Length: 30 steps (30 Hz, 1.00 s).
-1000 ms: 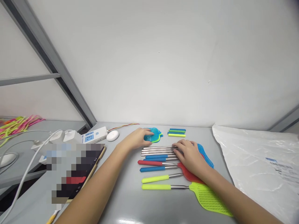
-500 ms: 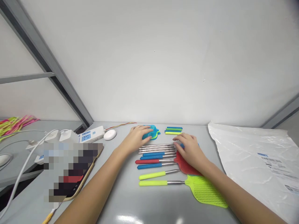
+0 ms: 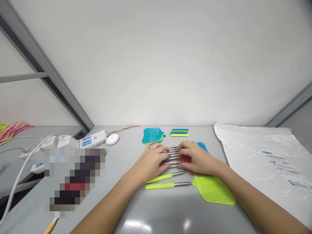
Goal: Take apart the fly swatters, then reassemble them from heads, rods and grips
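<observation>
My left hand (image 3: 152,162) lies with curled fingers over the handle ends of a row of fly swatters, hiding most of the handles. Opposite it, my right hand (image 3: 198,157) curls around the other end, by a red swatter head (image 3: 186,159) and a blue swatter head (image 3: 202,146). Between the hands run several parallel metal rods (image 3: 173,150). Nearer to me lies a yellow-green fly swatter (image 3: 215,191), apart from my fingers. Another yellow-green handle (image 3: 161,177) is just beside my left hand.
Behind the hands lie stacked teal and green swatter heads (image 3: 152,134) and several short coloured handles (image 3: 179,130). A white plastic mailer (image 3: 253,146) covers the right side. On the left are a power strip (image 3: 94,139), a white rounded device (image 3: 112,139) and a blurred-out phone (image 3: 80,178).
My left hand has moved from the teal swatter heads toward me onto the swatter handles. My right hand has closed in around the other end of the row. The camera view has shifted slightly.
</observation>
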Available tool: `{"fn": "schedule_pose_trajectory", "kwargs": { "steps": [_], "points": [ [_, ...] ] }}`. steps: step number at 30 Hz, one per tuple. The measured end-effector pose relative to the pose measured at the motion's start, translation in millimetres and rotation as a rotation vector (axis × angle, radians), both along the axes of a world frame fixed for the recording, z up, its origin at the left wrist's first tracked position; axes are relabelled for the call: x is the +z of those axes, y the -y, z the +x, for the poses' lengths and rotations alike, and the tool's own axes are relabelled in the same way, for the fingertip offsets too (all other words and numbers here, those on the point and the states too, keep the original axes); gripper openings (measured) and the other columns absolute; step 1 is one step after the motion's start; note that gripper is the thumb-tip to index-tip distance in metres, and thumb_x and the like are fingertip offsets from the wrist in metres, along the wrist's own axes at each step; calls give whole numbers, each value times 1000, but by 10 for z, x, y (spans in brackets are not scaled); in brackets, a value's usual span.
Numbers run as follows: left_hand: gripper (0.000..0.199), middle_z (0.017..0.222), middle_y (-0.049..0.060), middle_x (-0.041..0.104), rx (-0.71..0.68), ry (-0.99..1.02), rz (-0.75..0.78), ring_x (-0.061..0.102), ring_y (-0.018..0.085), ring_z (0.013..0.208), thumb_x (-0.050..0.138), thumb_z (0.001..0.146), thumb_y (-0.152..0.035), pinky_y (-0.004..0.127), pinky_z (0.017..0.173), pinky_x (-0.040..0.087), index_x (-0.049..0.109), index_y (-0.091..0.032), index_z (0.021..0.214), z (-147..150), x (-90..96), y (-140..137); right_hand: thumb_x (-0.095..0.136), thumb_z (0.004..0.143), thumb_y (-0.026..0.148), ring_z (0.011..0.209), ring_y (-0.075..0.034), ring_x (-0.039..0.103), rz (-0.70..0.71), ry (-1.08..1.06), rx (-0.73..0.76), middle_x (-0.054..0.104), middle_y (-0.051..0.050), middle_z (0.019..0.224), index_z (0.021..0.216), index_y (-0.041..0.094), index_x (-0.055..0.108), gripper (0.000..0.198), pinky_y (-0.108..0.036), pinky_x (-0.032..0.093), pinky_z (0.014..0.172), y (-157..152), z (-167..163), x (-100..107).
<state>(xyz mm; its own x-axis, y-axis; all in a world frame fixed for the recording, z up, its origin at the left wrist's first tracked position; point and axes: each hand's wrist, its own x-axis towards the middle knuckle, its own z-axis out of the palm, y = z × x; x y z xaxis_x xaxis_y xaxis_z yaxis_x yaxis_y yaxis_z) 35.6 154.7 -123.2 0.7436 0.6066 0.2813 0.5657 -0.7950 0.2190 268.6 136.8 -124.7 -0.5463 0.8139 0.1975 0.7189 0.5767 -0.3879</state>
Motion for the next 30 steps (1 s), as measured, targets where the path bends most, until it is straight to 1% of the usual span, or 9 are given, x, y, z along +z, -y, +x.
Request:
{"fn": "schedule_pose_trajectory", "kwargs": {
  "steps": [4, 9, 14, 16, 18, 21, 24, 26, 30],
  "points": [
    [11, 107, 2, 63, -3, -13, 17, 49, 22, 108, 57, 87, -31, 46, 101, 29, 64, -23, 85, 9, -10, 29, 63, 83, 34, 96, -20, 51, 27, 27, 12, 58, -3, 97, 81, 24, 64, 11, -38, 40, 88, 57, -68, -22],
    [14, 98, 3, 64, -16, -17, 52, 51, 21, 102, 52, 89, -32, 47, 103, 26, 63, -23, 86, 40, 43, 93, 57, 88, 28, 93, -19, 53, 70, 34, 9, 58, -3, 94, 81, 22, 59, 9, -40, 38, 90, 72, -99, 16],
    [22, 82, 2, 65, 135, -64, 151, 56, 20, 85, 46, 93, -38, 48, 100, 26, 60, -21, 88, 14, 122, 71, 50, 91, 23, 88, -17, 52, 178, 15, -17, 58, -3, 89, 85, 21, 52, 7, -39, 36, 91, 46, -77, 110],
    [30, 78, 2, 64, 195, -77, 158, 56, 19, 79, 43, 93, -43, 44, 93, 31, 58, -20, 81, -20, 140, 35, 49, 91, 23, 88, -17, 52, 241, 42, -38, 58, -3, 89, 86, 20, 51, 6, -39, 35, 92, 33, -60, 130],
    [34, 78, 2, 64, 212, -94, 144, 57, 18, 75, 40, 94, -46, 37, 81, 36, 56, -20, 78, -47, 140, 5, 48, 91, 23, 87, -17, 52, 302, 75, -51, 59, -3, 89, 87, 20, 52, 7, -41, 33, 94, 29, -55, 134],
    [36, 77, 2, 64, 206, -110, 143, 56, 16, 70, 37, 95, -46, 30, 65, 33, 55, -20, 77, -52, 108, -9, 45, 93, 23, 88, -18, 52, 385, 132, -43, 61, -3, 89, 92, 20, 54, 10, -43, 29, 98, 59, -100, 108],
    [39, 74, 2, 64, 183, -98, 173, 56, 15, 65, 35, 96, -47, 29, 59, 30, 54, -19, 76, -17, 63, 9, 40, 95, 20, 82, -17, 52, 435, 187, -27, 61, -2, 83, 96, 20, 56, 16, -44, 27, 99, 116, -193, 56],
    [40, 72, 2, 63, 165, -89, 191, 55, 15, 64, 33, 96, -46, 29, 57, 29, 53, -19, 75, 15, 47, 28, 38, 95, 14, 77, -16, 52, 445, 213, -27, 61, -2, 79, 94, 20, 56, 20, -41, 29, 96, 143, -244, 18],
    [41, 69, 2, 61, 167, -97, 258, 54, 15, 63, 33, 97, -44, 31, 59, 29, 53, -19, 72, 81, 58, 66, 38, 92, 9, 73, -17, 50, 428, 257, -32, 60, -3, 80, 89, 19, 56, 21, -34, 33, 77, 136, -264, -46]
  ]
}}
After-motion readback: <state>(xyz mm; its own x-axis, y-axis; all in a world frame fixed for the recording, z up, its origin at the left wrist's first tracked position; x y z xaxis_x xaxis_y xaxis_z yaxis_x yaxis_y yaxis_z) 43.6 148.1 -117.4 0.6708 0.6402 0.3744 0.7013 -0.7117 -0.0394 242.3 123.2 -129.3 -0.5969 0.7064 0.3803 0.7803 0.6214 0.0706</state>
